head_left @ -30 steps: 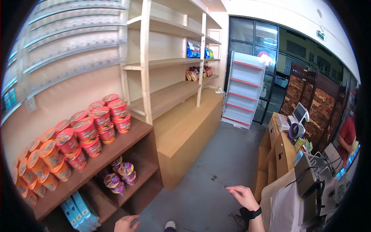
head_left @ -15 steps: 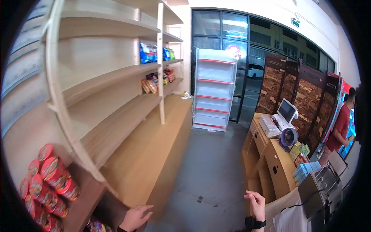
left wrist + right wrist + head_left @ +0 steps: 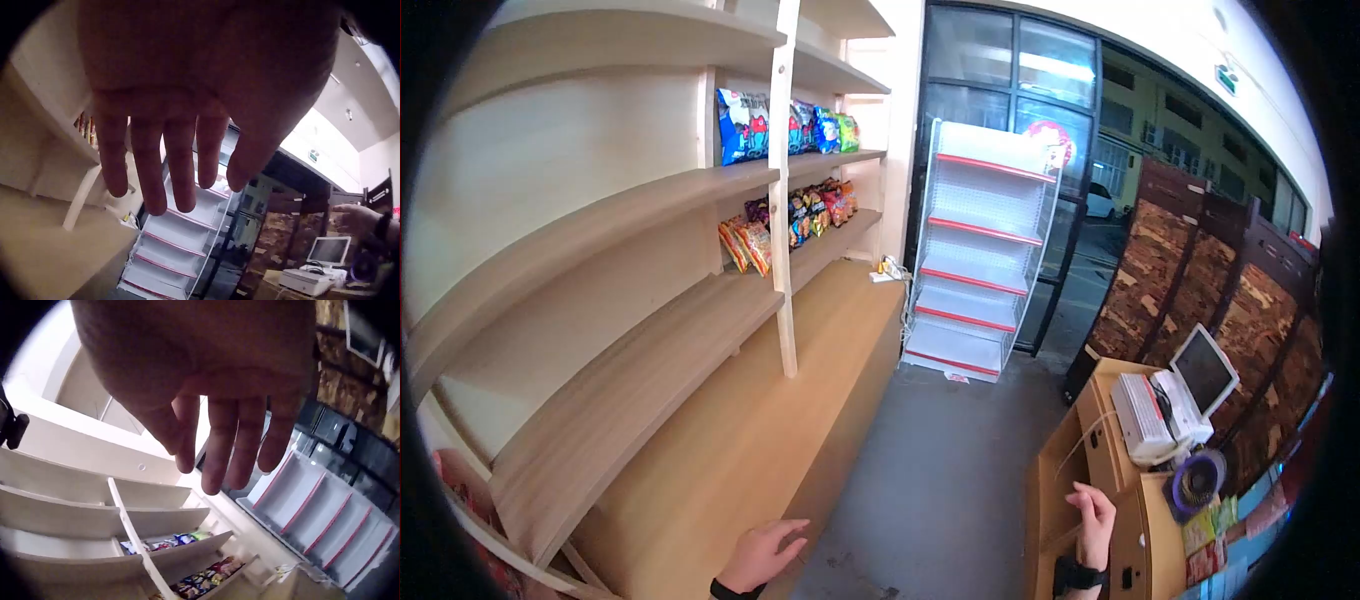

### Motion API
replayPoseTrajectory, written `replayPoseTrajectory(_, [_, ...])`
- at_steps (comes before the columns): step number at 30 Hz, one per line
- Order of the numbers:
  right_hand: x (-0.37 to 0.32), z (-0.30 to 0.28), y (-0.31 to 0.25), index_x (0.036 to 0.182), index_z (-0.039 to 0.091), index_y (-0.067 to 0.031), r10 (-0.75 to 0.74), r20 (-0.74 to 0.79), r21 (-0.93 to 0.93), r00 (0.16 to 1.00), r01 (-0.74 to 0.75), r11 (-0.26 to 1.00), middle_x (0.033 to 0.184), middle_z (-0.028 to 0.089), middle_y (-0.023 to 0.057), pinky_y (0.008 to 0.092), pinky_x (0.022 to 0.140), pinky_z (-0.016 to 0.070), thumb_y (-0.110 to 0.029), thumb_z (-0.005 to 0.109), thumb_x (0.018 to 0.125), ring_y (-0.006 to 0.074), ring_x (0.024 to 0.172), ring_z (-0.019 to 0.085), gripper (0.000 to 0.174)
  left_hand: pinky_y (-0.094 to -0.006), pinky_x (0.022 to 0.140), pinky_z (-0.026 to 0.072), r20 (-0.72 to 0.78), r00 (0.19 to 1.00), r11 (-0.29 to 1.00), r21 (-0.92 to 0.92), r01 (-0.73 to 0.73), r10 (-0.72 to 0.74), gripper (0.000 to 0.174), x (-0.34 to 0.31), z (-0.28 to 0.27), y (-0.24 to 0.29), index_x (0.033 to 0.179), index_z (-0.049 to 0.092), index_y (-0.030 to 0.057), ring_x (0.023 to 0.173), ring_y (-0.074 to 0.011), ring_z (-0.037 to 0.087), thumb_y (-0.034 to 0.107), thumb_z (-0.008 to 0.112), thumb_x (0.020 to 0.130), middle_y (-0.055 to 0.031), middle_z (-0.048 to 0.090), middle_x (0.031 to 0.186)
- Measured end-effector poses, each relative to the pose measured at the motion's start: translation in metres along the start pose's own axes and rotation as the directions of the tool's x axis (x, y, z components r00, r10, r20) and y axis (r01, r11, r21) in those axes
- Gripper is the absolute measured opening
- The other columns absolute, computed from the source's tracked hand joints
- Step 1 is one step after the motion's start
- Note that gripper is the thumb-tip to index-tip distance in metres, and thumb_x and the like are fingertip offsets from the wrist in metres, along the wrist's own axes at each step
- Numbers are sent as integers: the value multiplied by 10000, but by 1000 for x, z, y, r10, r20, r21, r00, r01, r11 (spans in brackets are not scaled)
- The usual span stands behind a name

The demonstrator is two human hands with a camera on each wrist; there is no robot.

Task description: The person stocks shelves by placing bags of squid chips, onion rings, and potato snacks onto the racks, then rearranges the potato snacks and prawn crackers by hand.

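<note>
My left hand (image 3: 758,556) hovers in front of the long wooden base (image 3: 740,440) of the shelving, its fingers relaxed and holding nothing. In the left wrist view its fingers (image 3: 150,162) hang straight and slightly spread. Over on the right, my right hand (image 3: 1092,522) is held up beside the wooden counter (image 3: 1155,520), also with nothing in it; its fingers (image 3: 219,444) hang loosely in the right wrist view. Ahead on the wooden shelves, blue and green snack bags (image 3: 745,128) stand above a row of orange, dark and red snack bags (image 3: 745,245).
A white rack (image 3: 980,255) with red-edged shelves stands at the far end of the grey floor aisle (image 3: 940,440). The counter bears a screen (image 3: 1205,368), a white box (image 3: 1142,415) and a purple fan (image 3: 1197,480). Brown patterned panels (image 3: 1165,250) rise behind it.
The view has moved forward along the aisle, so the shelves, snack bags and white rack look nearer. The red noodle cups have slid to the lower left edge. Both hands stay free.
</note>
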State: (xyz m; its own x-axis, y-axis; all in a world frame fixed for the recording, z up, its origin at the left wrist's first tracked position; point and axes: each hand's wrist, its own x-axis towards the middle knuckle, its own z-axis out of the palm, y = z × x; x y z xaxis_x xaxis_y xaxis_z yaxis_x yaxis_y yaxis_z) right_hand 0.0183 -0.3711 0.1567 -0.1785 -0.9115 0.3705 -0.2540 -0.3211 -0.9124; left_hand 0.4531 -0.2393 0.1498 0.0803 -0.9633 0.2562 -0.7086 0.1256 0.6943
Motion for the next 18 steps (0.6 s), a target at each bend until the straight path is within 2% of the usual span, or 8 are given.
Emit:
replayPoseTrajectory(1, [30, 25, -2, 1012, 638, 9, -19, 35, 45, 999, 17, 999, 821, 656, 70, 254, 752, 464, -138, 539, 909, 134, 776, 605, 204, -350, 775, 485, -2, 998, 997, 33, 69, -69, 305, 21, -2, -3, 1103, 598, 78, 884, -279, 612, 239, 600, 844, -101, 646, 976])
replayPoseTrajectory(3, [91, 65, 18, 1018, 644, -1, -55, 174, 108, 983, 37, 994, 849, 660, 79, 262, 768, 461, -121, 529, 912, 139, 802, 613, 198, -344, 780, 485, -54, 997, 996, 67, 58, -55, 308, 58, 4, -24, 1103, 594, 65, 891, -273, 617, 210, 617, 833, -112, 648, 966])
replayPoseTrajectory(5, [143, 110, 27, 1027, 638, 21, -64, 257, 147, 964, 26, 989, 877, 666, 101, 246, 781, 444, -68, 522, 902, 144, 835, 611, 192, -342, 823, 476, -138, 968, 978, -9, 209, -208, 261, 91, 16, -58, 1079, 596, 23, 978, -283, 594, 104, 605, 831, -150, 631, 1032])
replayPoseTrajectory(9, [258, 201, 52, 1038, 638, 13, -180, 379, 246, 908, 89, 965, 899, 668, 111, 252, 788, 446, -70, 521, 902, 145, 844, 611, 198, -327, 826, 480, -190, 964, 982, -3, 188, -186, 259, 187, 27, -113, 1073, 599, 17, 964, -272, 608, 105, 615, 829, -149, 638, 1012])
replayPoseTrajectory(11, [319, 245, 51, 1040, 639, 12, -214, 382, 284, 899, 106, 953, 898, 668, 104, 258, 793, 448, -81, 527, 902, 146, 844, 609, 201, -326, 705, 486, -319, 937, 987, 25, 157, -141, 210, 239, 29, -130, 1018, 607, -3, 782, -260, 625, 138, 582, 865, -165, 643, 860])
replayPoseTrajectory(15, [446, 319, 9, 1011, 648, 16, -369, 509, 226, 778, 293, 929, 884, 669, 97, 273, 784, 459, -121, 536, 907, 154, 847, 611, 206, -340, 790, 486, -291, 942, 981, 49, 190, -168, 323, 355, 9, -146, 1116, 584, 57, 888, -270, 622, 158, 643, 815, -117, 653, 943])
replayPoseTrajectory(17, [510, 360, -16, 1035, 645, -1, -490, 610, 247, 623, 437, 865, 892, 668, 97, 284, 786, 464, -146, 545, 907, 156, 854, 610, 218, -329, 833, 469, -294, 949, 991, -99, 86, -111, 380, 414, -8, -122, 1164, 561, 68, 979, -245, 599, 129, 665, 803, -115, 635, 1035])
replayPoseTrajectory(18, [537, 382, -34, 1050, 640, -8, -518, 662, 283, 541, 459, 842, 907, 666, 98, 291, 795, 464, -162, 545, 908, 157, 862, 609, 230, -329, 833, 469, -312, 941, 990, -88, 108, -130, 380, 438, -19, -113, 1164, 561, 68, 979, -245, 599, 129, 665, 803, -115, 635, 1035])
